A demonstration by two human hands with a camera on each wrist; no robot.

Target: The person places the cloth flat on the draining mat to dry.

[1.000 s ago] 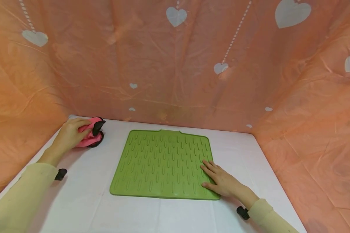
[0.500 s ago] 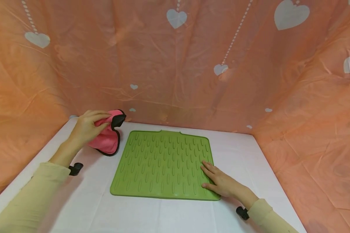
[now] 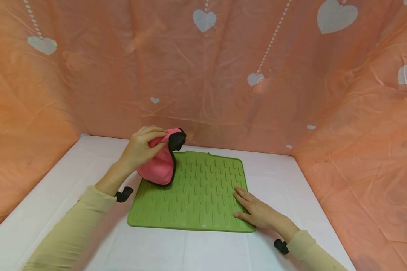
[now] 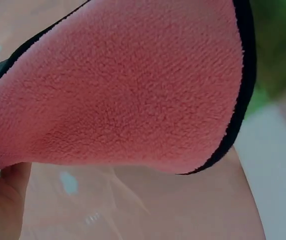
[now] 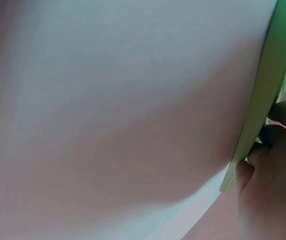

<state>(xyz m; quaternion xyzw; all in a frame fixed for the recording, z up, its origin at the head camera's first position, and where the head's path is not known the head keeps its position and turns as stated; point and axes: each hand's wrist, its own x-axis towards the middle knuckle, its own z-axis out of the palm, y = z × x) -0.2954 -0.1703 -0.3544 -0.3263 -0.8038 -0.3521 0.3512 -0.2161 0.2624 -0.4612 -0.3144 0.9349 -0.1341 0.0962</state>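
Between thumb and fingers, my left hand [image 3: 140,148] pinches a pink cloth [image 3: 160,165] with black edging. The cloth hangs over the upper left part of a green ridged mat [image 3: 203,188]; whether its lower edge touches the mat I cannot tell. In the left wrist view the fluffy pink cloth [image 4: 132,90] fills much of the picture, with part of the left hand [image 4: 5,200] at the lower left. My right hand [image 3: 259,211] rests with spread fingers on the mat's right edge. The right wrist view shows the mat's side edge [image 5: 255,100] beside the right hand [image 5: 278,175].
A white-covered table [image 3: 149,248] lies under the mat. Orange sheeting with pale hearts [image 3: 224,109] stands behind it and at both sides. Black devices [image 3: 124,194] are worn at both wrists.
My left hand has carried the cloth rightward from the table's far left to over the mat, and the cloth has unfolded downward. The right hand has stayed in place.
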